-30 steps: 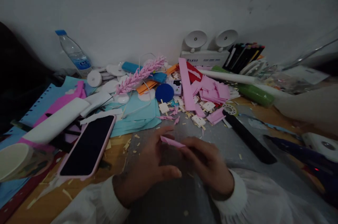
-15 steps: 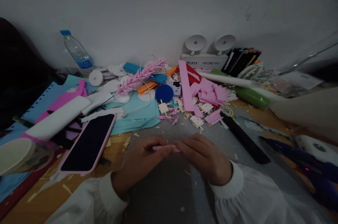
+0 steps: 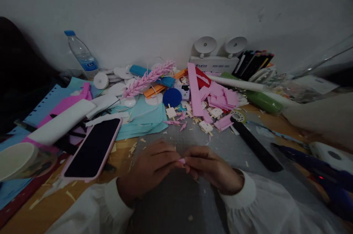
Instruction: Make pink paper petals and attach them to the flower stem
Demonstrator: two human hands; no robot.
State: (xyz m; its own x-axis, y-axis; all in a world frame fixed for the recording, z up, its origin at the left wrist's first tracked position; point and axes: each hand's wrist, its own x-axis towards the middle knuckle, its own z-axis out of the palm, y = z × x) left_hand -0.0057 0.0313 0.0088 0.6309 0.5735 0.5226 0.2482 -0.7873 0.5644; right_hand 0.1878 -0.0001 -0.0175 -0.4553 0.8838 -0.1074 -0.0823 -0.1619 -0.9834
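Note:
Between my fingertips is a small piece of pink paper (image 3: 182,161), mostly covered by the fingers. My left hand (image 3: 154,166) pinches it from the left, and my right hand (image 3: 211,166) grips it from the right, fingers curled under. Both are closed and almost touching above the grey cutting mat (image 3: 171,204). Just beyond them lie small twisted pink paper pieces (image 3: 173,122) and white square pieces (image 3: 205,126) with stubs. Further back, pink paper strips (image 3: 195,90) rest on a heap of cut pink paper (image 3: 222,96). A pink braided paper stalk (image 3: 149,79) leans across the clutter.
On the left are a phone (image 3: 93,149), a cup (image 3: 19,160) and a water bottle (image 3: 84,56). To the right lie a black-handled cutter (image 3: 256,144) and a dark blue glue gun (image 3: 311,162) with a red light. Marker pens (image 3: 252,65) stand near the wall.
Both hands have turned and their fingers have closed in. The pink piece, which showed as a longer strip, is now mostly hidden between the fingertips.

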